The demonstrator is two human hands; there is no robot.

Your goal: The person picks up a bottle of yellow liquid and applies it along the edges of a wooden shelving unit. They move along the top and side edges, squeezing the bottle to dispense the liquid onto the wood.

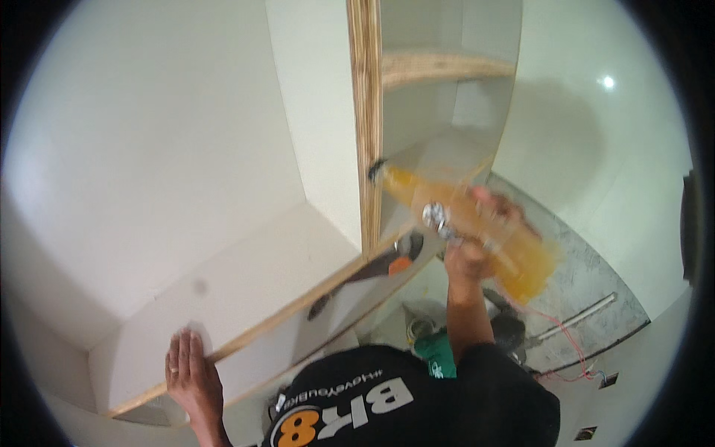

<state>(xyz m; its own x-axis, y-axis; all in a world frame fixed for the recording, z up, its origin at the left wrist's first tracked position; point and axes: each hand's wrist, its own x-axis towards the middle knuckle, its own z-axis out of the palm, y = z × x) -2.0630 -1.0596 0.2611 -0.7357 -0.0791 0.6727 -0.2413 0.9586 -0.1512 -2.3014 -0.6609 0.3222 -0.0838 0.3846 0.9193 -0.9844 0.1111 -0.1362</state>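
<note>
My left hand (pixel 192 374) rests flat on the front edge of a light-coloured cabinet shelf (pixel 234 279), its fingers stretched out over the board and nothing in its grasp. On the right side, my right hand (pixel 475 254) grips a yellow power tool (pixel 447 209), blurred by motion, so its exact kind is unclear. The tool's dark tip (pixel 377 170) is at the striped wood-grain edge (pixel 367 123) of an upright cabinet panel; whether it touches is hard to tell. Part of my right hand's grip is hidden behind the tool body.
Beyond the upright panel is a narrow compartment with a wood-edged shelf (pixel 447 66). A thin red cord (pixel 567 329) runs from near the tool's rear towards a wall box (pixel 609 381). Below lie a green bag-like item (pixel 438 355) and a pale bar (pixel 581 315).
</note>
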